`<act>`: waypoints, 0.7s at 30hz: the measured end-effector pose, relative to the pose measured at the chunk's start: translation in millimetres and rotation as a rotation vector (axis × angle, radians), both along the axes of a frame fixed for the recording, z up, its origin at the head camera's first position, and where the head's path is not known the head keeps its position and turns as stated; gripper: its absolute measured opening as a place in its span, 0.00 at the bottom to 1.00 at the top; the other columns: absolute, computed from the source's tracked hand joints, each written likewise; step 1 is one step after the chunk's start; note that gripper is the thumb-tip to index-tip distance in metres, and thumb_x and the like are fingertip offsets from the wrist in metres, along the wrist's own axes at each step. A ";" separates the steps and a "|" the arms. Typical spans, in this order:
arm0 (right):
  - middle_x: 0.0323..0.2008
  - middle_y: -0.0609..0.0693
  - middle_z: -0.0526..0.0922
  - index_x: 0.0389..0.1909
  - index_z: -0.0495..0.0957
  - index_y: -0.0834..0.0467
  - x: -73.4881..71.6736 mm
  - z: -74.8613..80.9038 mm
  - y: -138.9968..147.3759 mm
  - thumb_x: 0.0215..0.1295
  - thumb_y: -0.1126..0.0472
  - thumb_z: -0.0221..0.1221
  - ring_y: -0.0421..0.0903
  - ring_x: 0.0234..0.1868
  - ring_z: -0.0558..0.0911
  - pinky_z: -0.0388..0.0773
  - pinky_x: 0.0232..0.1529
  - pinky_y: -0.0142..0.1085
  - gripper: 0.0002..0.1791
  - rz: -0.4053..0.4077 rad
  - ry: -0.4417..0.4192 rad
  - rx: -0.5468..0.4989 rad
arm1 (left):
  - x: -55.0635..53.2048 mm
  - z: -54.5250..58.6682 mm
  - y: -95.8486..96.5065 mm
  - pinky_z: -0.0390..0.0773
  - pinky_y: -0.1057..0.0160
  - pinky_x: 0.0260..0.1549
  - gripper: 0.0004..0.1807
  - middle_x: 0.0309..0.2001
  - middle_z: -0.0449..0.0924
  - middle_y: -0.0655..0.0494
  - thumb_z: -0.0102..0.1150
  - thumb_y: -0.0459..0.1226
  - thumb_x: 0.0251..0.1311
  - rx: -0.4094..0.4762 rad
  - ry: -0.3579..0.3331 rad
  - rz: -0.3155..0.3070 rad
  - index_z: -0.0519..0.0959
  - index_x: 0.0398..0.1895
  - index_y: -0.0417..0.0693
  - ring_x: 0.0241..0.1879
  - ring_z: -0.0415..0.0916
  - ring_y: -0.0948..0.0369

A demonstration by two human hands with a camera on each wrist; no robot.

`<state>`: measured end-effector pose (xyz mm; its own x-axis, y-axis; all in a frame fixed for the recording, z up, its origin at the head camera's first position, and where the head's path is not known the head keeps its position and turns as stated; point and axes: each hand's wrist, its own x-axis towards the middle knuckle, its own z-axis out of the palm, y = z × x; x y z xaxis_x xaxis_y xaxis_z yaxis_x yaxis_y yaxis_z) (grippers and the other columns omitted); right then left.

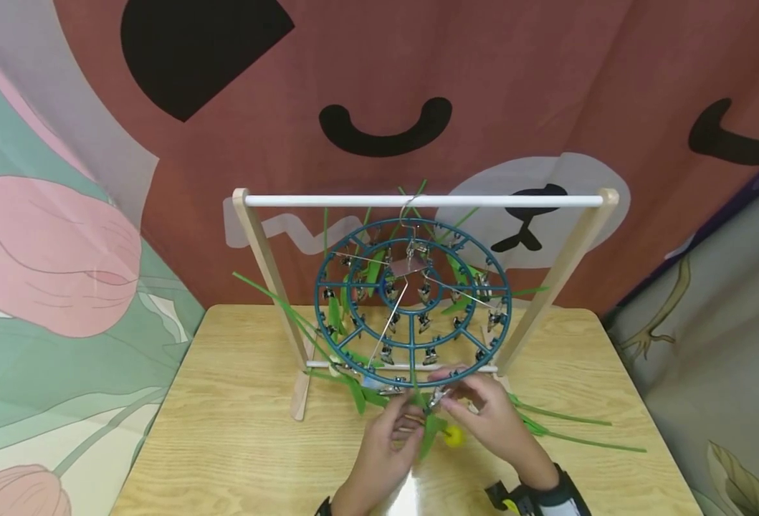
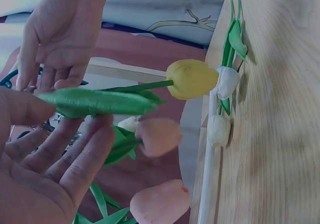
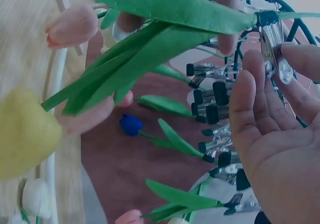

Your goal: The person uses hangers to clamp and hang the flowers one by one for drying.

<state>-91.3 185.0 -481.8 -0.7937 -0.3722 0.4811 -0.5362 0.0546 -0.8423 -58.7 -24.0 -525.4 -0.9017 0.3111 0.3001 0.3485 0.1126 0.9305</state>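
Note:
A round blue drying rack (image 1: 411, 346) with rings of metal clips hangs in front of me. My right hand (image 1: 492, 419) pinches a metal clip (image 3: 272, 44) at the rack's near edge, thumb and fingers on its handles. The clip's dark-tipped end is at the green stem of a yellow tulip (image 2: 192, 79). Just left of the clip, my left hand (image 1: 385, 444) holds this tulip by its stem and leaves, between thumb and fingers. Its yellow head points down toward the table. Pink tulips (image 2: 160, 136) and a blue tulip (image 3: 131, 125) hang head down from other clips.
A wooden stand with a white top bar (image 1: 424, 201) bears the rack by its hook. White tulips (image 2: 227, 82) lie on the wooden table (image 1: 237, 401), their stems (image 1: 579, 433) pointing right. Behind the stand hangs a printed curtain (image 1: 379, 57).

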 end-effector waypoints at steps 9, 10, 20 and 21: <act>0.52 0.50 0.84 0.57 0.78 0.66 8.4 -19.2 33.2 0.66 0.81 0.59 0.41 0.46 0.83 0.87 0.45 0.30 0.20 -0.166 -0.031 0.098 | -1.0 -1.4 -4.5 0.91 0.63 0.43 0.25 0.49 0.86 0.49 0.59 0.24 0.66 -0.001 -0.005 0.002 0.74 0.65 0.47 0.42 0.88 0.54; 0.51 0.50 0.84 0.57 0.79 0.63 10.0 -22.9 39.7 0.66 0.80 0.59 0.40 0.45 0.83 0.87 0.43 0.29 0.20 -0.217 -0.037 0.138 | -1.4 -1.8 -5.6 0.91 0.62 0.43 0.25 0.48 0.86 0.48 0.59 0.24 0.66 -0.001 -0.012 0.003 0.74 0.65 0.47 0.42 0.87 0.53; 0.49 0.51 0.86 0.53 0.82 0.56 22.3 -74.9 114.4 0.73 0.69 0.60 0.26 0.44 0.79 0.85 0.39 0.27 0.12 -0.636 -0.213 0.516 | -5.6 -0.2 -21.7 0.90 0.65 0.42 0.24 0.46 0.86 0.46 0.57 0.23 0.65 -0.037 -0.046 0.025 0.75 0.63 0.46 0.40 0.86 0.56; 0.49 0.52 0.86 0.54 0.82 0.57 22.8 -78.8 119.7 0.74 0.68 0.59 0.23 0.44 0.77 0.85 0.39 0.26 0.11 -0.654 -0.229 0.534 | -5.9 -0.3 -23.1 0.90 0.65 0.42 0.22 0.45 0.87 0.47 0.57 0.23 0.65 -0.037 -0.036 0.027 0.76 0.61 0.45 0.39 0.86 0.55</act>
<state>-68.5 304.7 -560.6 -0.9826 0.0615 0.1751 -0.0802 0.7101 -0.6995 -64.6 -47.1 -525.7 -0.9200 0.2968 0.2559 0.3109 0.1556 0.9376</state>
